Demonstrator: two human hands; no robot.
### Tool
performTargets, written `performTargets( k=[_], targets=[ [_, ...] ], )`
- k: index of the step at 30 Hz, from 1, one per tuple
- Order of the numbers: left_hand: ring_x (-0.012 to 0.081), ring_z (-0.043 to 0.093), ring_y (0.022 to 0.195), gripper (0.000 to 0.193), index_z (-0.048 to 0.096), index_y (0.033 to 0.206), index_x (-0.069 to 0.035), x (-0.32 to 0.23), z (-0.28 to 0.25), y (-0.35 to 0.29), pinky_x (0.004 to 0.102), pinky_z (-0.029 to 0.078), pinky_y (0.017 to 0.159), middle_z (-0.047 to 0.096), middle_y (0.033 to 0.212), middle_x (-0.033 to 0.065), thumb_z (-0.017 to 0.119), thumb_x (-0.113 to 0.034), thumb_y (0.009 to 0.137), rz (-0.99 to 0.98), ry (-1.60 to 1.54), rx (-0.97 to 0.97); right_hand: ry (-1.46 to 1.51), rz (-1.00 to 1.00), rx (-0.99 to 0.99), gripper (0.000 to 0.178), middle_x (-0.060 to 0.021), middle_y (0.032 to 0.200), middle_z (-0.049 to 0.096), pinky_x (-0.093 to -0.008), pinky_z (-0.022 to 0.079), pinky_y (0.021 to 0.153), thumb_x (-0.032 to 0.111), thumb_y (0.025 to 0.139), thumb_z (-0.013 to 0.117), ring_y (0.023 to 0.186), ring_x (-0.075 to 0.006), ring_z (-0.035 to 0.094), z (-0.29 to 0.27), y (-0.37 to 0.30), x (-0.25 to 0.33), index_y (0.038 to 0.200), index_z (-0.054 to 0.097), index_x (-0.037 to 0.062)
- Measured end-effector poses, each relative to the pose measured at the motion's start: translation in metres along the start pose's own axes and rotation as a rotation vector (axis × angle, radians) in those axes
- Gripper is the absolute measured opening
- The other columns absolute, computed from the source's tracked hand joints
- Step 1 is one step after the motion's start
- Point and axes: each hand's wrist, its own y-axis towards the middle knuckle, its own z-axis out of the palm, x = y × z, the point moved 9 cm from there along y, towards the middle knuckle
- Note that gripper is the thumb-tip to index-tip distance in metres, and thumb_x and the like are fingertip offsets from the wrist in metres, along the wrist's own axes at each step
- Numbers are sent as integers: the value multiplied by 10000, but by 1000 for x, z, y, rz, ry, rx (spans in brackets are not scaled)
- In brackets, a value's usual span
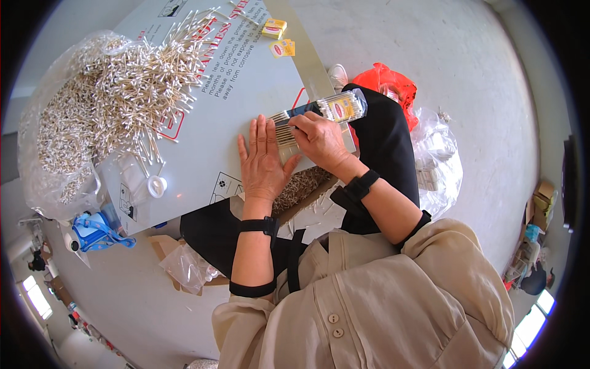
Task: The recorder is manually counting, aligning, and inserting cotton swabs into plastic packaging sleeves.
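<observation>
My left hand (264, 160) lies flat, its fingers stretched over the left end of a row of cotton swabs (284, 132) near the table's right edge. The fingers of my right hand (322, 140) are curled down onto the same row; their tips are partly hidden. Just beyond my right hand is a clear packet (344, 107) filled with cotton swabs and a yellow label card. A dark strip (304, 110) runs along the far side of the row toward the packet.
A big heap of loose cotton swabs (117, 98) spills from a clear bag onto the metal-sheet table (203, 147). Yellow cards (274, 27) lie at the far edge. A white round container (156, 186) stands left. A box of swabs (301, 187) sits below the table edge; a red bag (387, 86) is right.
</observation>
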Motion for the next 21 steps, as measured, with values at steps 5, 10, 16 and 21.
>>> performTargets(
  k=[5,10,16,21],
  targets=[
    [274,176,1505,923,240,1537,-55,1,0,0,529,104,1211,235,1610,117,598,-579,867,-1,5,13,28,-13,30,149,-100,798,631,-453,521,649,148,855,614,742,-340,650,0,2,3,978,680,94],
    [272,173,1506,938,229,1542,-48,0,-1,-1,530,102,1211,227,1615,116,584,-595,866,2,-4,-5,80,1,-26,162,-123,841,663,-454,529,671,138,850,612,755,-352,656,-3,10,2,989,678,86],
    [306,170,1506,904,233,1539,-25,0,1,-1,545,93,1198,226,1613,145,536,-596,907,10,-31,10,43,-18,-1,154,-135,853,671,-454,532,678,131,842,622,755,-354,659,3,18,2,977,676,78],
    [309,175,1505,904,240,1536,-22,1,1,-2,546,90,1197,228,1611,151,541,-593,904,17,-25,-5,66,-21,37,94,-122,842,661,-453,529,671,142,835,638,757,-345,659,9,25,-1,889,684,80]
  ],
)
